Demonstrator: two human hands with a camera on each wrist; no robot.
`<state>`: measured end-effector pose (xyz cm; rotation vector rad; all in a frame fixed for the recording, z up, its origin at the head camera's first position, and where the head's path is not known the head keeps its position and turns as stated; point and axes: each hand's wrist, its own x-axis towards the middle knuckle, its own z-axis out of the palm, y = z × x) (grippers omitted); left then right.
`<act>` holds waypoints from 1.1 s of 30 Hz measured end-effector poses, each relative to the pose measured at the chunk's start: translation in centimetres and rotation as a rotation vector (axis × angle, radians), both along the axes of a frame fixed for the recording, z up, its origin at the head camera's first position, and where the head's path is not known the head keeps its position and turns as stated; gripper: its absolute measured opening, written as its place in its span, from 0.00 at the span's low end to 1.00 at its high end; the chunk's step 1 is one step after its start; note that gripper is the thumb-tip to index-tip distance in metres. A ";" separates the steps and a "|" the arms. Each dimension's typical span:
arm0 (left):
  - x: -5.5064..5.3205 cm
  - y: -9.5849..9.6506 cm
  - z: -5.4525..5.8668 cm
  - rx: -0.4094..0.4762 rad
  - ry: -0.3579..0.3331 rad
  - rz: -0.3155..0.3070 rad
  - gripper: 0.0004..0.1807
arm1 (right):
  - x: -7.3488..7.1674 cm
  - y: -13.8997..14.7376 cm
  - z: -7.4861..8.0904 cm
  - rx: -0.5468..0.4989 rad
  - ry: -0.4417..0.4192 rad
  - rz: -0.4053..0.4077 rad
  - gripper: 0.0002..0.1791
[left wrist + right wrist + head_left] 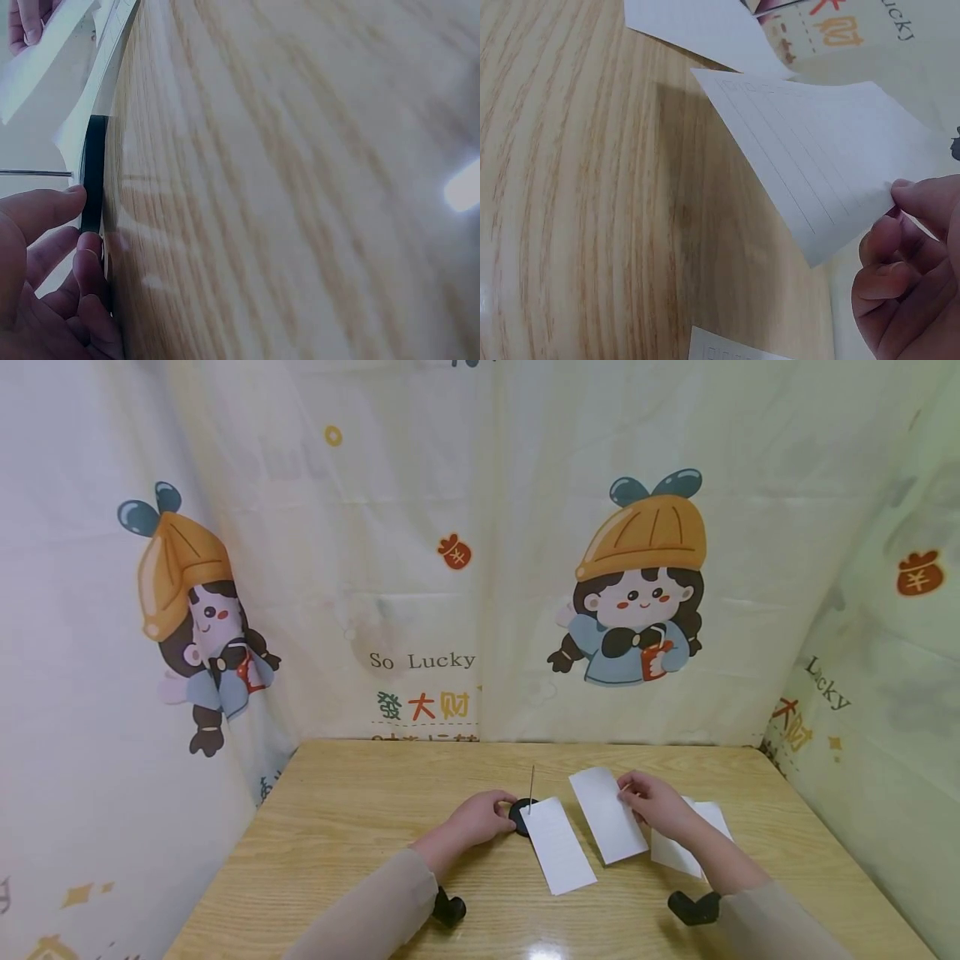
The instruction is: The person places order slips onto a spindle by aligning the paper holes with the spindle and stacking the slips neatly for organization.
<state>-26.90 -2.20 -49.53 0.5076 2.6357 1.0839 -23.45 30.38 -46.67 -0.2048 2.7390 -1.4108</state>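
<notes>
My left hand point(482, 818) holds the edge of a black round base point(94, 169) of a bill spike, thumb on top and curled fingers at its side. From the base a thin metal rod point(532, 785) stands upright. A white slip point(561, 847) sits on the spike, its far end at the rod, the rest reaching toward me over the table. Between thumb and fingers my right hand point(655, 806) pinches a second slip point(795, 150) by its edge. This sheet, printed with lines, is raised above the table to the right of the spike.
More white slips point(712, 817) lie on the wooden table point(360, 827) under and beside my right forearm. A patterned curtain point(525, 610) hangs behind the table and on both sides. Black wrist straps or mounts point(448, 908) show below the sleeves.
</notes>
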 end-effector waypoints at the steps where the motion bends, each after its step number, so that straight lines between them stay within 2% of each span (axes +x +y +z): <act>1: 0.0 0.0 0.0 -0.001 0.000 0.000 0.21 | -0.1 0.1 0.0 -0.004 0.000 -0.005 0.07; 17: -0.1 -0.1 -0.2 0.017 -0.011 0.006 0.21 | -0.4 -0.1 0.5 -0.064 -0.065 -0.053 0.11; 27: -0.1 -0.2 -0.2 0.014 -0.004 0.010 0.19 | -0.4 -0.4 0.9 -0.081 -0.072 -0.061 0.11; 33: 0.0 -0.4 -0.2 0.044 -0.013 0.024 0.18 | -0.4 -0.4 1.2 -0.079 -0.056 -0.058 0.12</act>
